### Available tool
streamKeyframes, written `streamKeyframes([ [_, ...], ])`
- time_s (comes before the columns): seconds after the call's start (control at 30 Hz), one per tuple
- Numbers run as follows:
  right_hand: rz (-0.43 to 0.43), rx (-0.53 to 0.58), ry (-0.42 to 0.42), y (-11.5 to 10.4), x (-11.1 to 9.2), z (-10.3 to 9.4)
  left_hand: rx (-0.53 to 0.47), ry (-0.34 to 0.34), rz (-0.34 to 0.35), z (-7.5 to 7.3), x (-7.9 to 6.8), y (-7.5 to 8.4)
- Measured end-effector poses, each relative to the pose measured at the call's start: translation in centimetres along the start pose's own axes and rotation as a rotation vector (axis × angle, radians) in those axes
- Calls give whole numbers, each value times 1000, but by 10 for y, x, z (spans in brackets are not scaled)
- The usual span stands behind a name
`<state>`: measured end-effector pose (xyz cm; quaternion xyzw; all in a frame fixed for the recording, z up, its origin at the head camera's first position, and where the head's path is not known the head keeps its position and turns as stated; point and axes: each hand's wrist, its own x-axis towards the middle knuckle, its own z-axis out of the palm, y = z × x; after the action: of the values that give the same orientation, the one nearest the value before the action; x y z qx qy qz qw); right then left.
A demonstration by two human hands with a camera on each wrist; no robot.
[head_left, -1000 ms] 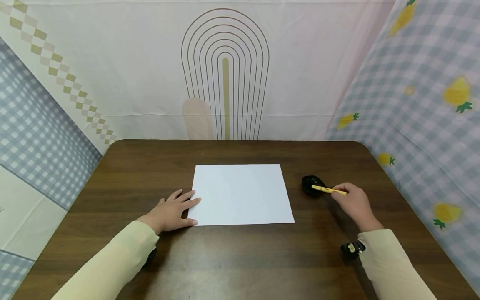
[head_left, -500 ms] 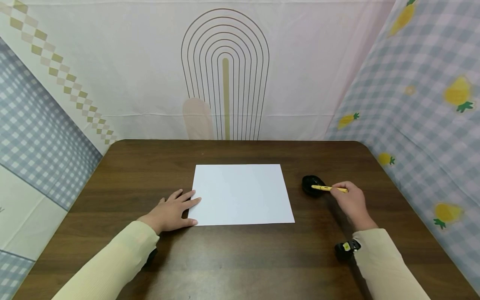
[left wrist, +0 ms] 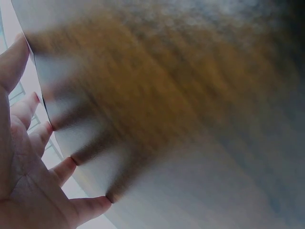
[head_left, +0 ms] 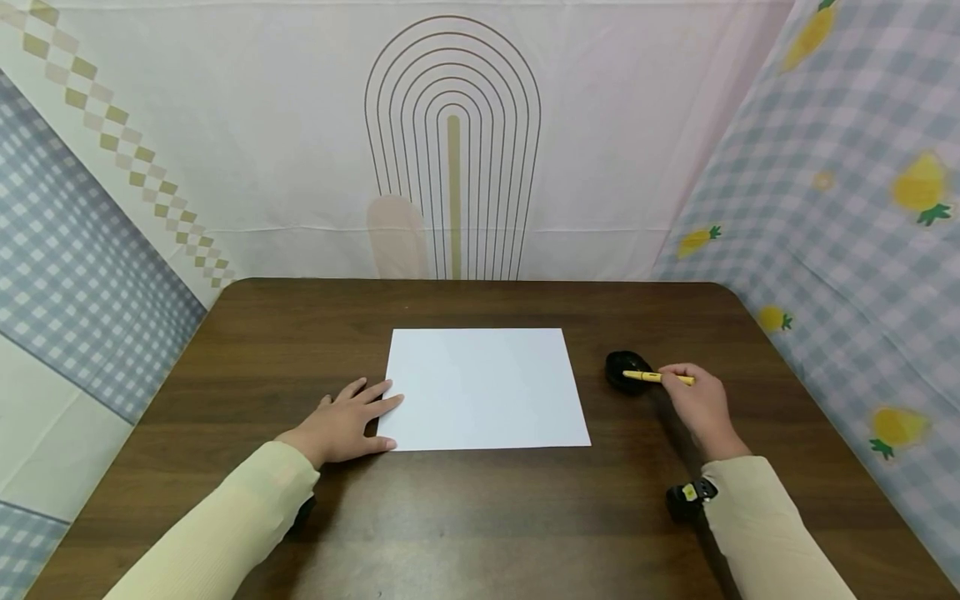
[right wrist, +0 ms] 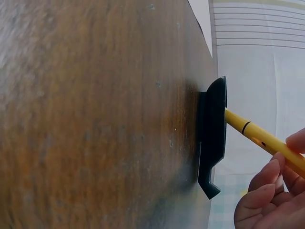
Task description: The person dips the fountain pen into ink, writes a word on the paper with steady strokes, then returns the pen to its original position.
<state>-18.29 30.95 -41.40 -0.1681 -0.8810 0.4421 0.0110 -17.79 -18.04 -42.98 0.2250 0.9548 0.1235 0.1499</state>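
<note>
A blank white sheet of paper (head_left: 483,387) lies on the brown table. My left hand (head_left: 343,427) rests at its left edge, fingers spread, with some fingertips and the thumb on the sheet. To the right of the paper sits a small black dish (head_left: 621,363) with a short handle-like end. My right hand (head_left: 703,410) pinches a yellow pen (head_left: 643,377) between thumb and fingers, its front end reaching into the dish. In the right wrist view, the pen (right wrist: 259,137) slants down to the rim of the dish (right wrist: 215,124), which hides its tip.
The brown tabletop (head_left: 480,517) runs back to a white cloth wall (head_left: 285,142) printed with arches. Blue checked cloth (head_left: 847,250) hangs along the right side, with more on the left. A black device (head_left: 690,498) is strapped to my right wrist.
My right wrist and forearm have shifted slightly left while the pen's front end stays in the dish. The left hand and the paper look the same.
</note>
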Motion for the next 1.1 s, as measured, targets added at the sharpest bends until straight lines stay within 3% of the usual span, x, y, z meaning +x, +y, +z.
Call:
streamKeyframes([
  [0.53,-31,20,8,1,1,1,-2,-1,-1,0,-1,1],
  [1.1,9,129,44,-3,0,-2,-10,-7,1,-3,-2,3],
])
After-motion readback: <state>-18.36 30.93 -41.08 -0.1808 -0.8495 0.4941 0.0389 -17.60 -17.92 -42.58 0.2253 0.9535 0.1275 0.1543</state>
